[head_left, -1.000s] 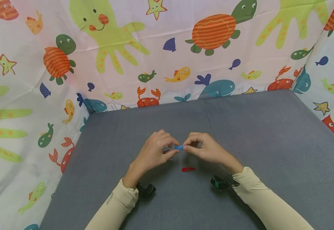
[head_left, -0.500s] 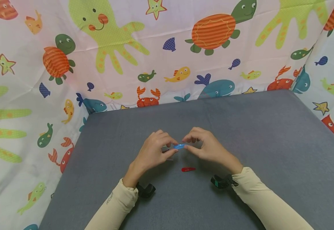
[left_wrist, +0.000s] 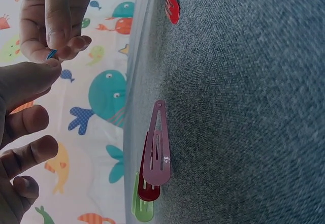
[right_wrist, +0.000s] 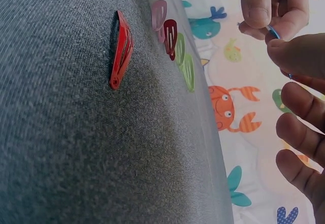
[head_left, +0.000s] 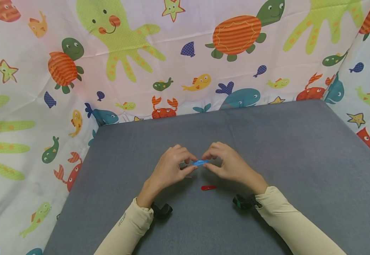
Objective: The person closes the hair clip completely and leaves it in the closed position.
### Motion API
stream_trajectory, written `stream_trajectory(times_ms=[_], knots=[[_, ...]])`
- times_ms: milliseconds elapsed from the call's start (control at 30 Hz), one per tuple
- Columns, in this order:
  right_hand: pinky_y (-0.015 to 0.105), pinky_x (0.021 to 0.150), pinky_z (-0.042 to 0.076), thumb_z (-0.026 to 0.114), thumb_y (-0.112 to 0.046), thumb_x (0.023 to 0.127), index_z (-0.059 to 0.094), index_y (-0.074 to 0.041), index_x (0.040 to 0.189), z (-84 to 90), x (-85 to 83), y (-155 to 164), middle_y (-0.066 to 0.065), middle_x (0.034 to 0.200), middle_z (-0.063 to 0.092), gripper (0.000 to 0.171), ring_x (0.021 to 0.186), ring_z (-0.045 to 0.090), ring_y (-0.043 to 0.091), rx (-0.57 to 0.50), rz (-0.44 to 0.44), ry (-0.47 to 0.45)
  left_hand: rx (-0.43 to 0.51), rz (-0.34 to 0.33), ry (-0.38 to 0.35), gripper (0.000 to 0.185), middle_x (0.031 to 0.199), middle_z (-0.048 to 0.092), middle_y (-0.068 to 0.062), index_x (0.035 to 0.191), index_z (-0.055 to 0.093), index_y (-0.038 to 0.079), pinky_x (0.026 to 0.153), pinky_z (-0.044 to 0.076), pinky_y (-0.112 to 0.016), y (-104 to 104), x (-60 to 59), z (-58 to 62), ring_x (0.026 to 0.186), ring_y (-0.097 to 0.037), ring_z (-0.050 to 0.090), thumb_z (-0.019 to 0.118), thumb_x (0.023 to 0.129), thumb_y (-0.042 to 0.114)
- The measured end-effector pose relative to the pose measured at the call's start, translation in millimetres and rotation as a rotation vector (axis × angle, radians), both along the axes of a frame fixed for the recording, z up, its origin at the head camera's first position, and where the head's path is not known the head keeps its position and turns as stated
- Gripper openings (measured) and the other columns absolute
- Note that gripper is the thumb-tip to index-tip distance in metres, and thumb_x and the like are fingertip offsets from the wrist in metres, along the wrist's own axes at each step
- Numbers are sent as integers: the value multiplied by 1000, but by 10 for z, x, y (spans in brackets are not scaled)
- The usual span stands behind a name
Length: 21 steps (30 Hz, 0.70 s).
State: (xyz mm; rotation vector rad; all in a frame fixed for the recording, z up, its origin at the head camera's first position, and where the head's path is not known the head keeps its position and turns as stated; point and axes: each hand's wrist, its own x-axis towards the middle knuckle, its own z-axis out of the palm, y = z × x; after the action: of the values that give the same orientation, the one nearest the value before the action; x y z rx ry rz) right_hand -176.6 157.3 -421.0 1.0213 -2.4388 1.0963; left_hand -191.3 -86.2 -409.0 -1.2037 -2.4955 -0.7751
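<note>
"Holding what, the left hand (head_left: 173, 163)?"

"One end of a small, bright blue, slender hair clip (head_left: 200, 163), pinched narrowly between thumb and forefinger. Its other fingers are bent and spread, off the clip."

"And the right hand (head_left: 229, 163)?"

"Thumb and forefinger close on the opposite end, a narrow pinch likewise. Remaining fingers stand apart in the right wrist view."

"Position of the blue clip?"

"Between the two hands, raised off the grey, fabric-covered table (head_left: 267, 148). Both hands partly cover it, so I cannot tell whether it is snapped or sprung."

"Other items on the surface?"

"One glossy, bright red, tapered hair clip (right_wrist: 122, 51), lying nearer the person than the blue one, well apart from the others."

"Those others?"

"Near the left hand: a glossy pink, teardrop-shaped hair clip (left_wrist: 160, 176), a dark red hair clip of like shape (left_wrist: 149, 192) and light green clip pieces (left_wrist: 144, 214), set in a row. The left wrist view shows them overlapping; whether they touch, I cannot tell. Nor can I say if the green is one clip or two."

"Surroundings?"

"A white fabric backdrop (head_left: 197, 35) printed with sea animals behind the table; cream long sleeves (head_left: 299, 219) on both arms."
</note>
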Motion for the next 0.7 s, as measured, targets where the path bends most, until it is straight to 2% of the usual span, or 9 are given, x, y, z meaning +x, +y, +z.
stream_trajectory(times_ms=[167,400,700], knots=[[41,72,50,83,-12,84,77,-14,94,4,-2,-1,3,90,67,12,84,58,20,9,8,12,-8,-1,4,15,78,67,1,98,79,18,71,40,-29,8,-1,-18,75,-16,54,84,85,23],[30,70,45,84,-11,83,77,-15,92,-24,-4,2,2,86,66,12,80,55,17,36,-8,20,-24,0,-28,17,81,68,-1,101,79,18,71,40,-29,5,0,-45,77,-21,57,83,86,25],[31,72,46,84,-11,83,78,-16,91,-7,3,2,-1,86,66,11,82,55,15,56,-9,-5,-39,15,-3,14,83,69,-1,97,80,18,70,42,-28,30,-7,-72,76,-18,57,83,86,25]])
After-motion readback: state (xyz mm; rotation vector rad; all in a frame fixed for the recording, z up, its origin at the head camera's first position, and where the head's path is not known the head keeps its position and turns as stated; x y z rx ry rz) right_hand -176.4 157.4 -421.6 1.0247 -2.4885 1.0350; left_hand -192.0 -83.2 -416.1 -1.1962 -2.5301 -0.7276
